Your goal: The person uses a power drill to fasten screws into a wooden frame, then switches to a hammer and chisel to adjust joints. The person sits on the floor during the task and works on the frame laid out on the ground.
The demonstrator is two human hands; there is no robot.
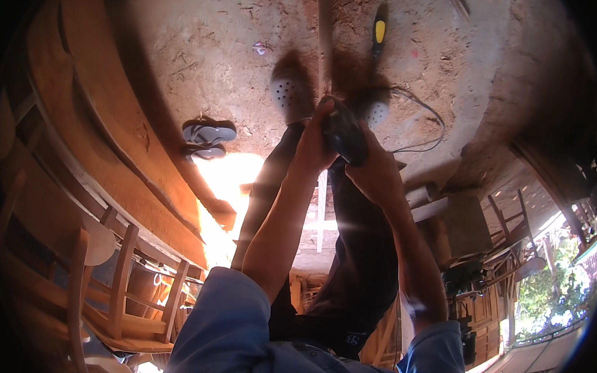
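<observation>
Both hands meet over the floor in front of my legs, closed around a dark, rounded tool. My left hand wraps its left side, and my right hand grips its right and lower end. The tool looks like a corded hand-held power tool, but its exact kind cannot be made out. Under it lies a long, narrow wooden strip, running away from me across the floor; a pale length shows again between my legs. A dark cord loops on the floor to the right; where it joins is hidden.
A yellow-and-black handled tool lies farther off. Grey flip-flops rest to the left, beside large wooden boards. Wooden chair frames stand at lower left. My perforated clogs flank the strip. A box-like block sits at right.
</observation>
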